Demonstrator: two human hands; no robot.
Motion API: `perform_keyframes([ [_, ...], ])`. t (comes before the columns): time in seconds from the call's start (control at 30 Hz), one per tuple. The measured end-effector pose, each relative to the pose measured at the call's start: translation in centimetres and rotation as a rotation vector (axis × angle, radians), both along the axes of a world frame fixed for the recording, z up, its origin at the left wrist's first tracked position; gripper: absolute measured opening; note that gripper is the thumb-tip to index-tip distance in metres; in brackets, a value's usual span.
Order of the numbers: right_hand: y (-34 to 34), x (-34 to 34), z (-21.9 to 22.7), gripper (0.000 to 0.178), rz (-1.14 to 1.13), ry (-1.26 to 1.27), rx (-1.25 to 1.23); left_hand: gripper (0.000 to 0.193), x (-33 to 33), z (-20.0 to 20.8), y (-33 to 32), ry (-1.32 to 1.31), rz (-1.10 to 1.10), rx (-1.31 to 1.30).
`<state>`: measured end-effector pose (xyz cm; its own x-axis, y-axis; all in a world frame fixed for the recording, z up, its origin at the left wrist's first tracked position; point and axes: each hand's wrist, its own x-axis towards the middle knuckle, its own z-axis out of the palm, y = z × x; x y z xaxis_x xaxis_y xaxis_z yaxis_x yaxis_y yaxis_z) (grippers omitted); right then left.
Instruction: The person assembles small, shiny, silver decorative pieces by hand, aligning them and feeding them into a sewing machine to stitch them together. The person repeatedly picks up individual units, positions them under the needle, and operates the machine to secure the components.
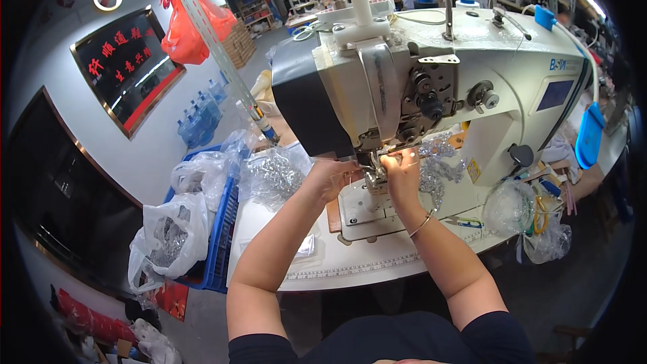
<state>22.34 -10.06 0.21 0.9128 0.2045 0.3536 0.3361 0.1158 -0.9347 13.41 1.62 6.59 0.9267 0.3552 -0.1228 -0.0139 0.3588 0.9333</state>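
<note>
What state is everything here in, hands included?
Left hand: fingers near the presser foot, grip unclear
Right hand: fingers near the presser foot, grip unclear
Sewing machine: lit around the needle area
Machine's screen: dark
White plastic bag: open, silvery material inside
Blue crate: bags in it
Orange-red bag: hanging, bulging

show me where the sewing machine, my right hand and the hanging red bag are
Sewing machine (485,61), head view: white upper body
Right hand (403,174), head view: middle of hand
Red bag (189,34), head view: bulging middle
</note>
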Motion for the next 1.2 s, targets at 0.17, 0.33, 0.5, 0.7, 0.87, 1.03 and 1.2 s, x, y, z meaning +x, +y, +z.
perform_keyframes([
  [0.17,0.1,0.6,-1.0,0.020,0.077,0.031,0.085,0.030,0.1,-0.7,0.4,-0.045,-0.017,0.043],
  [0.33,0.1,0.5,-0.8,0.020,0.070,0.009,0.033,0.031,0.2,-0.8,0.6,-0.006,0.002,0.001],
  [0.5,-0.3,0.2,-0.6,0.020,0.077,-0.031,0.036,0.031,0.0,-0.4,0.4,-0.022,-0.049,-0.014],
  [0.7,-2.4,-0.9,-1.4,0.027,0.070,-0.287,0.028,0.029,-0.7,-1.7,-0.1,-0.034,-0.079,0.003],
  [0.87,-13.6,-1.9,-4.3,0.045,0.309,-0.561,-0.348,0.025,-8.8,-7.0,-4.8,-0.191,0.143,0.114],
  [1.03,-21.2,0.4,-11.3,0.030,0.017,-0.633,-0.747,0.024,-12.0,-9.6,-8.4,-0.331,0.279,-0.174],
  [1.2,-21.1,1.3,-12.1,0.026,-0.139,-0.716,-0.824,0.023,-13.3,-10.6,-9.4,-0.332,0.300,-0.234],
])
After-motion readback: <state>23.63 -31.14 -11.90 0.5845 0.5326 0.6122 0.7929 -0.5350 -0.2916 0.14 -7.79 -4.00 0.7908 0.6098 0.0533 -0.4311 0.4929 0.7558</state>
